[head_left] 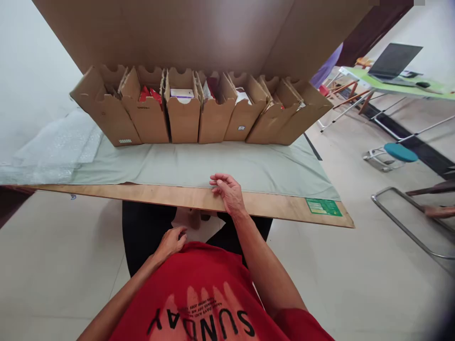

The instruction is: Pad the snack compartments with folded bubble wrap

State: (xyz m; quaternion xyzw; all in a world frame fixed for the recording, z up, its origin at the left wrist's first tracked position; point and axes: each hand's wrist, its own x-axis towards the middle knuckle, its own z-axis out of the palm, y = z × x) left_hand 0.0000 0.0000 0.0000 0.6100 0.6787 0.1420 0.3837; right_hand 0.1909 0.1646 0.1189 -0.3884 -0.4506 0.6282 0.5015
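Loosely open, the right hand (229, 193) held nothing visible, fingers over the soft, faintly creased green cloth (174, 163) spread on the smooth wooden board (106, 192); a light touch suited it best, to avoid dragging wrinkles. Half-curled, the left hand (172, 241) lay beside the red shirt (202, 265), its grip impossible to tell. Beyond stood stiff, notched cardboard boxes (184, 121); crinkled translucent plastic (57, 147) lay leftward.

a pale green cloth (177, 163) covers the wooden table (284, 203) except its near edge, which bears a green label (323, 207); on the cloth stand cardboard boxes (184, 121), with bubble wrap (60, 147) at left.
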